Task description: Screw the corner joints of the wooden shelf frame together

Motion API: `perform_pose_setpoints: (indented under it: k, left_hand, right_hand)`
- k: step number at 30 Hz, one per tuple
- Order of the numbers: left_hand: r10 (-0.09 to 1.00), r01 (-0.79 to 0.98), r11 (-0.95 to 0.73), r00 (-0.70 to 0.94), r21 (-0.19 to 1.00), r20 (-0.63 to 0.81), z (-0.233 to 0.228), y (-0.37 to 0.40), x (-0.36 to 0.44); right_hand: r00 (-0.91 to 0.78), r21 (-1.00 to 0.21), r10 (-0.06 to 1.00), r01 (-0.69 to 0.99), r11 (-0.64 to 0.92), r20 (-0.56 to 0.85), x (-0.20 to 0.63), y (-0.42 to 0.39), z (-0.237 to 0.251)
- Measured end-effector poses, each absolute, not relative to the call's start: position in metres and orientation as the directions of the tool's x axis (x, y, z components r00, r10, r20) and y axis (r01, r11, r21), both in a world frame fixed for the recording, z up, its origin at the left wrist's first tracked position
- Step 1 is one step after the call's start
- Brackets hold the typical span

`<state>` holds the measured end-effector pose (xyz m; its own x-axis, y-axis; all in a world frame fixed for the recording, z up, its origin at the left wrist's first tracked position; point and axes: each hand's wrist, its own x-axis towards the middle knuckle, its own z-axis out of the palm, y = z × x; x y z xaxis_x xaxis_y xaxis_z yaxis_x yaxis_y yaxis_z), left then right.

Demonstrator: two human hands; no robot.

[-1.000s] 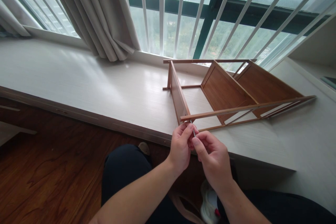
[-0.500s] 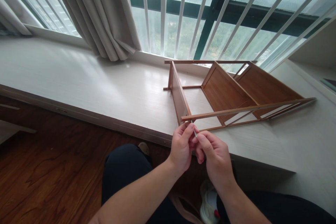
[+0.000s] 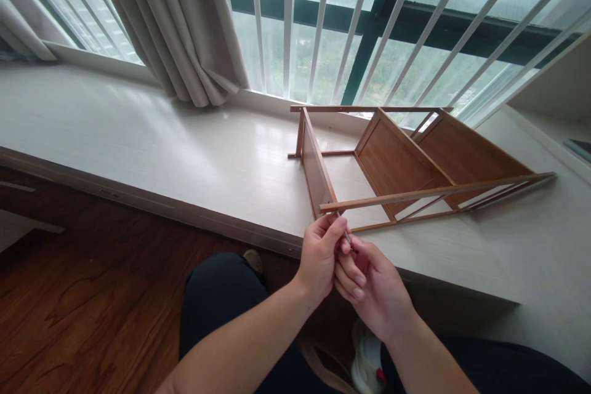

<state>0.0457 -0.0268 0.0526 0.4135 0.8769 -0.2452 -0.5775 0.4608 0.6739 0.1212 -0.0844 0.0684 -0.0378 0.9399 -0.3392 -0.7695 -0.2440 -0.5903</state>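
Observation:
A brown wooden shelf rack (image 3: 406,160) lies on its side on the pale window ledge, its boards standing upright. Below the near left corner of the rack, my left hand (image 3: 321,252) is closed, thumb and fingers pinching a thin metal hex key (image 3: 347,236). The upper end of the key points at the rack's near rail, and its tip is hidden by my left fingers. My right hand (image 3: 376,289) grips the key's lower end between thumb and fingertips, the other fingers curled toward my left hand.
The window ledge (image 3: 152,154) stretches left, its front edge dropping to a dark wood floor (image 3: 101,295). White bars (image 3: 289,24) and a grey curtain (image 3: 180,31) stand behind. My knee (image 3: 221,295) is below the ledge, near a white shoe (image 3: 364,357).
My right hand has turned over, so its curled fingers now show, and its grip has moved slightly down the key. My left hand and the rack have stayed almost in place.

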Motion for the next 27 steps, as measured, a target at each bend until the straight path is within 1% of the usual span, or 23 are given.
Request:
perform_pose_setpoints:
  k: [7,11,15,19,23,27]
  left_hand:
    - [0.869,-0.572,0.471,0.433,0.671,-0.241,0.049,-0.029,0.047]
    - [0.881,-0.611,0.447,0.427,0.653,-0.203,0.046,-0.029,0.048]
    - [0.893,-0.613,0.423,0.406,0.667,-0.194,0.045,-0.028,0.048]
    - [0.898,-0.602,0.407,0.401,0.687,-0.181,0.045,-0.027,0.046]
    - [0.896,-0.609,0.399,0.419,0.685,-0.15,0.044,-0.026,0.045]
    - [0.899,-0.619,0.394,0.414,0.679,-0.144,0.042,-0.025,0.046]
  right_hand:
    - [0.032,-0.674,0.941,-0.706,-0.218,-0.338,0.12,-0.087,0.069]
    - [0.126,-0.765,0.947,-0.625,-0.155,-0.295,0.121,-0.087,0.069]
    - [0.23,-0.879,0.953,-0.473,-0.066,-0.196,0.122,-0.088,0.067]
    - [0.292,-0.964,0.95,-0.263,-0.035,-0.114,0.123,-0.091,0.064]
    - [0.339,-0.998,0.94,-0.066,-0.02,-0.041,0.123,-0.092,0.062]
    - [0.347,-1.0,0.938,-0.002,-0.013,-0.013,0.122,-0.091,0.061]
